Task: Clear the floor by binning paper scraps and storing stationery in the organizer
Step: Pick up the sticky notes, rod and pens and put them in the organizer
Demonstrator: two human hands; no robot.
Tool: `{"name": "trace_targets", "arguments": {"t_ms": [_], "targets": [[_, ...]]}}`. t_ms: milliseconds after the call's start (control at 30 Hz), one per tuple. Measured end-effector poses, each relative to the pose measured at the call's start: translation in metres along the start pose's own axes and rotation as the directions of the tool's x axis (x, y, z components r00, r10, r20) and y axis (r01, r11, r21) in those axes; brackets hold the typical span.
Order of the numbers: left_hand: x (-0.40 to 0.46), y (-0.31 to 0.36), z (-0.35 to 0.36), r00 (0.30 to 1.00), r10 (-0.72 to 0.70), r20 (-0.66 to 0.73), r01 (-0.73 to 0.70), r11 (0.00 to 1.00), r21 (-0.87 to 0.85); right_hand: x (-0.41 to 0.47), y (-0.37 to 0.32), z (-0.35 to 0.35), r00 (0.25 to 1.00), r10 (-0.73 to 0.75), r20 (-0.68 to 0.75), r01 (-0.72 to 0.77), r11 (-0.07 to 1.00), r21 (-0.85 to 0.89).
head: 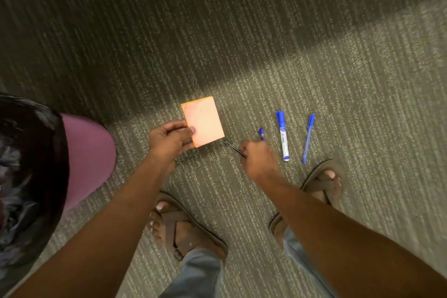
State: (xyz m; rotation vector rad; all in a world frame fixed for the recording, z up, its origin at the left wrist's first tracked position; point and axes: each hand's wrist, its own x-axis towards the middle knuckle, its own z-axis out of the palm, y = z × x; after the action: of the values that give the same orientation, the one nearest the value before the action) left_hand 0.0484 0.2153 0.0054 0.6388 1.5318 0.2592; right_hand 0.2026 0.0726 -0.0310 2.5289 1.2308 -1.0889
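Saw left hand (pixel 169 139) pinching orange sticky-note pad (pixel 203 124) at its lower left corner, pad low over carpet (pixel 314 84). Right hand (pixel 257 157) curled round thin black pen (pixel 234 149) and blue-capped pen (pixel 261 133). Blue-capped white marker (pixel 283 136) and blue pen (pixel 308 138) lay on carpet just right. Bin with black liner (pixel 29 176) at left.

orange notepad (pixel 204 122) held, blue pens (pixel 308 139) on carpet

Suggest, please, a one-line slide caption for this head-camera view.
Left hand pinches sticky-note pad, right hand grips pens; marker and blue pen lie on carpet.
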Motion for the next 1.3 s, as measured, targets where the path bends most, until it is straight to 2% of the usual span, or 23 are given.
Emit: {"name": "trace_targets", "arguments": {"t_ms": [167,233,333,400,500,633,800,900,1167,1300], "targets": [[-0.004,-0.009,0.003,1.0,-0.006,0.001,0.006,1.0,-0.006,-0.004,0.008,0.006,0.994,-0.108,-0.017,0.107,0.994,-0.035],[-0.007,-0.009,0.007,1.0,-0.007,0.002,0.007,1.0,-0.012,-0.003,0.011,0.009,0.991,-0.118,-0.068,0.122,0.991,0.061],[-0.015,-0.008,0.013,1.0,-0.011,0.001,0.011,1.0,-0.019,-0.004,0.018,0.004,0.98,-0.014,-0.197,0.077,0.945,0.318],[-0.022,-0.005,0.017,1.0,-0.015,0.002,0.015,0.999,-0.028,-0.008,0.023,-0.01,0.978,0.084,-0.19,0.02,0.874,0.485],[-0.031,0.005,0.022,1.0,-0.01,0.012,0.01,1.0,-0.01,-0.009,0.034,-0.033,0.975,0.202,-0.09,-0.087,0.722,0.687],[-0.038,0.027,0.031,0.998,0.045,0.033,-0.047,0.998,0.047,-0.008,0.055,-0.07,0.964,0.262,0.044,-0.157,0.427,0.891],[-0.058,0.062,0.046,0.992,0.104,0.065,-0.109,0.991,0.078,-0.016,0.078,-0.127,0.965,0.253,0.075,-0.125,0.19,0.974],[-0.078,0.091,0.058,0.986,0.127,0.103,-0.136,0.987,0.084,-0.027,0.088,-0.166,0.968,0.238,0.081,-0.107,0.102,0.989],[-0.157,0.171,0.092,0.964,0.207,0.168,-0.224,0.971,0.086,-0.068,0.099,-0.281,0.977,0.201,0.07,-0.066,-0.025,0.997],[-0.216,0.222,0.105,0.949,0.244,0.201,-0.267,0.959,0.095,-0.11,0.094,-0.356,0.982,0.184,0.045,-0.036,-0.055,0.998]]}}
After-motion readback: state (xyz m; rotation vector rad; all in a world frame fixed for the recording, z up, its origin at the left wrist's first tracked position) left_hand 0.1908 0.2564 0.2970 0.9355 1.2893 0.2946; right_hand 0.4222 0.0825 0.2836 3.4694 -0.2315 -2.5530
